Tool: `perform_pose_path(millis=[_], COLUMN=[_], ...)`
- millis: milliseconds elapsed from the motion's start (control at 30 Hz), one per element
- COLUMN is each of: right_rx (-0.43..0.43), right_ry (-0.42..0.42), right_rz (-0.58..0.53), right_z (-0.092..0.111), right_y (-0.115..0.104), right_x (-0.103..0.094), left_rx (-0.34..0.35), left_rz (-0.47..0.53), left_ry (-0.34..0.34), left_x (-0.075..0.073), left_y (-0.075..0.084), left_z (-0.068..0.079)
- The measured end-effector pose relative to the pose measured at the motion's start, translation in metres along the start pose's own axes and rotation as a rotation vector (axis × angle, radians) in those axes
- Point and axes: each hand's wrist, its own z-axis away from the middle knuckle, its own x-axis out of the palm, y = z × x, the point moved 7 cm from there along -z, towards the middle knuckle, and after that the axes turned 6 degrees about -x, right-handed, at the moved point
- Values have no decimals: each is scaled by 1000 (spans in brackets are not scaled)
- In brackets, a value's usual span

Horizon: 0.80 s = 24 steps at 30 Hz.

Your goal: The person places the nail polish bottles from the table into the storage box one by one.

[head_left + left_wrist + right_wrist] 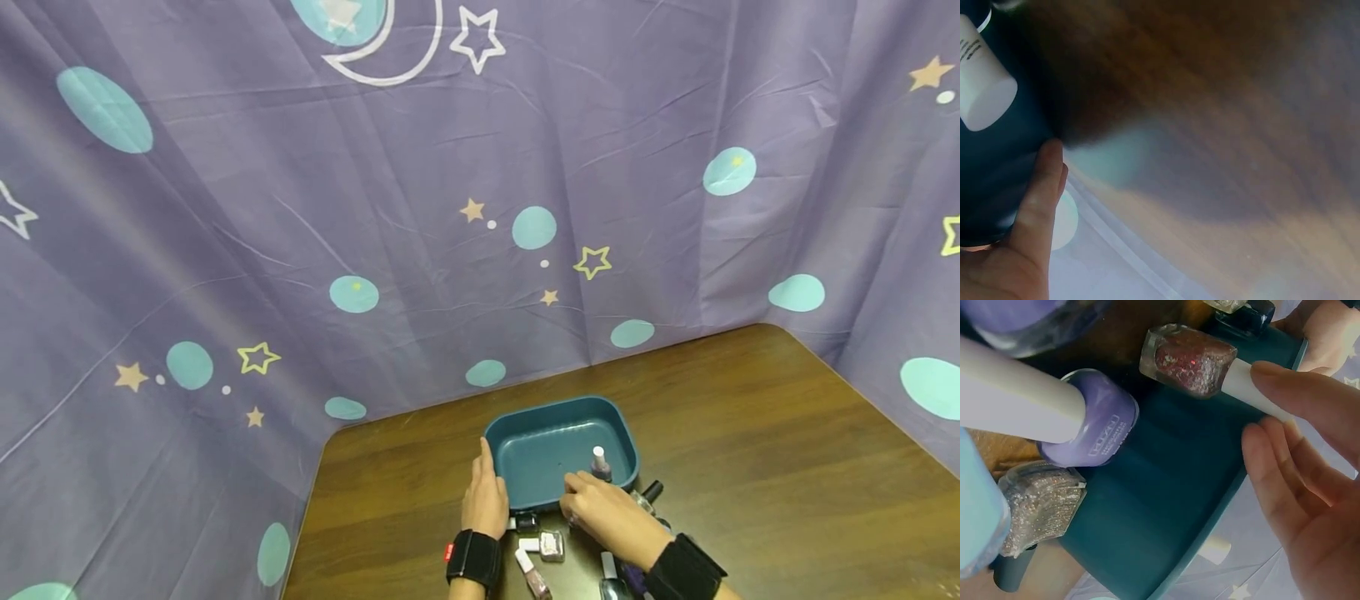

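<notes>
purple fabric lines the wooden tabletop's far edge; glass bottles crowd the teal tray; left hand, straight-fingered, touches it; right hand pinches a red-glitter bottle.

The tray is plastic, smooth, with a soft sheen on its inner wall. The table shows wood grain under a glossy finish. Creased, mostly matt cloth forms the curtain. The purple bottle is smooth, shiny glass; the red bottle and glitter bottle are clear glass round sparkling flecks. The red one's cap is smooth plastic. The band looks like matt fabric, though too small to be sure.
</notes>
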Motion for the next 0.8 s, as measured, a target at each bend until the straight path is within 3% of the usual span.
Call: perform_pose_path(millis=[433,800], right_rx=[31,105], right_ry=[-42,-51], right_rz=[-44,-125], right_z=[-4,-8], right_y=[5,6], right_x=[-4,-24], left_rx=[2,4], left_rz=[8,18], left_ry=[-2,-1], left_x=[-4,-3], left_y=[1,0], left_z=[-2,2])
